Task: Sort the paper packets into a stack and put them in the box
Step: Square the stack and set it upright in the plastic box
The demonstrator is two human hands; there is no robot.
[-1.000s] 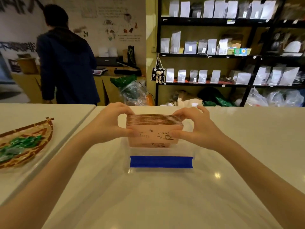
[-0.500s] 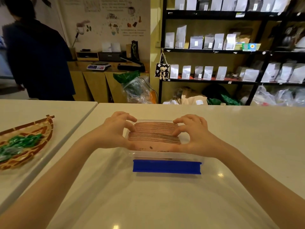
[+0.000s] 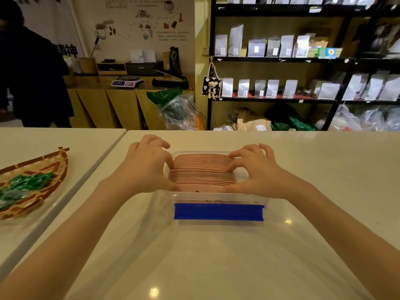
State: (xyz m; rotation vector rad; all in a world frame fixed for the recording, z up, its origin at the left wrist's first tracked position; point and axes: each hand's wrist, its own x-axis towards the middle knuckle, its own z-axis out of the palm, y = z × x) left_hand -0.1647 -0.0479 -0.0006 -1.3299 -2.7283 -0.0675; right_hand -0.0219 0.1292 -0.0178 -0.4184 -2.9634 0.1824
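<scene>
A stack of pinkish-brown paper packets [image 3: 201, 169] stands on edge inside a clear plastic box [image 3: 218, 197] that has a blue clip [image 3: 218, 211] on its near side. My left hand [image 3: 147, 163] grips the stack's left end, thumb in front and fingers over the top. At the right end my right hand [image 3: 253, 169] holds the stack the same way. The packets' lower part is hidden by the box wall and my thumbs.
A woven basket [image 3: 43, 169] with green wrapped pieces sits on the adjoining table at left. A person in dark clothes [image 3: 32, 72] stands at the back left. Black shelves with white bags [image 3: 292, 46] fill the back right.
Both hands have lowered the stack from above the table down into the clear box, and the view has tilted slightly downward and closer.
</scene>
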